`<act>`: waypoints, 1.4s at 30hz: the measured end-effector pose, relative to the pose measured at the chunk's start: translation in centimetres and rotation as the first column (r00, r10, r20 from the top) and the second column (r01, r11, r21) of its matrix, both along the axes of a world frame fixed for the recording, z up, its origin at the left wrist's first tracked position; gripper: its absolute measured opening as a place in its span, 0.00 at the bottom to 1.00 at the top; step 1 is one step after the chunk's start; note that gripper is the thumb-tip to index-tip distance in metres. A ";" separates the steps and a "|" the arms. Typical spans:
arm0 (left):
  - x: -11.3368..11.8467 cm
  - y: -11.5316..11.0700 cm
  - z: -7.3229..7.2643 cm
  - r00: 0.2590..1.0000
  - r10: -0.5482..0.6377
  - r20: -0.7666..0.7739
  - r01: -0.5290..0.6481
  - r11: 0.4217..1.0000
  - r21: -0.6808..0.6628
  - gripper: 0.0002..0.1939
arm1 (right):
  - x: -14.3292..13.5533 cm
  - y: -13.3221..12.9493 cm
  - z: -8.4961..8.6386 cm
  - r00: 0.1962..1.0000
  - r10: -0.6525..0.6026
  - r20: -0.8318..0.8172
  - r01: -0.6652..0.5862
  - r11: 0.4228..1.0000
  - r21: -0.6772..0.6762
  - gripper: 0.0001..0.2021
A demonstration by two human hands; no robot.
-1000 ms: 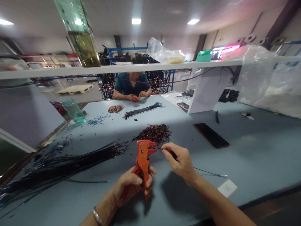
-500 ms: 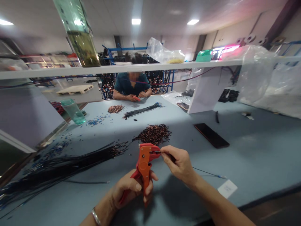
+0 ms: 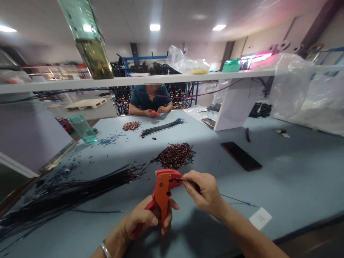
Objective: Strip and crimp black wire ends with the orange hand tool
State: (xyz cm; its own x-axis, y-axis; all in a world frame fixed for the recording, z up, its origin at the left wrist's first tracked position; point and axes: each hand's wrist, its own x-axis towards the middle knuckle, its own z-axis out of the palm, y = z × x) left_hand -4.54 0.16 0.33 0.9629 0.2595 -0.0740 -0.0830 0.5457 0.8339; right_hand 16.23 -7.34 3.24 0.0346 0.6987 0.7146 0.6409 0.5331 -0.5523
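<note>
With our left hand's fingers (image 3: 145,216) curled round the red-and-orange metal wire stripper (image 3: 162,190), and our right hand's fingers (image 3: 191,176) pinched shut on the thin black wire (image 3: 183,180), let's feed it straight.

On the blue-grey desk (image 3: 285,172) there lies a long bundle of black wires (image 3: 88,190), a pile of dark clippings (image 3: 176,155), a black smartphone (image 3: 241,156), a small white label (image 3: 260,218) and a tilted green bottle (image 3: 82,129).

From here I count two phones (image 3: 241,156), two wire bundles (image 3: 80,190), three ceiling lights (image 3: 155,27), one pallet (image 3: 86,103), one card (image 3: 260,218), one bracelet (image 3: 105,248).
</note>
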 end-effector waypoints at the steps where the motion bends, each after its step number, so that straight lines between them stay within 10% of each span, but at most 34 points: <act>1: 0.0 0.1 0.0 1.000 -0.001 -0.001 0.001 1.000 0.005 0.28 | 0.0 0.0 0.0 1.000 -0.003 0.004 0.003 1.000 0.002 0.07; 42: 1.2 -1.6 0.2 0.983 0.139 -0.119 -0.135 0.990 0.039 0.15 | -0.2 -0.2 0.2 0.997 -0.073 0.011 0.073 0.997 -0.026 0.08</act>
State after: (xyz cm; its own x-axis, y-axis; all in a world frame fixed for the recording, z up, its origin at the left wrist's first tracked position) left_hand -3.38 -1.49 0.51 0.9026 0.3920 -0.1778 -0.0525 0.5101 0.8585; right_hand 15.98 -7.53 3.41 0.0792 0.7129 0.6968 0.6834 0.4701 -0.5586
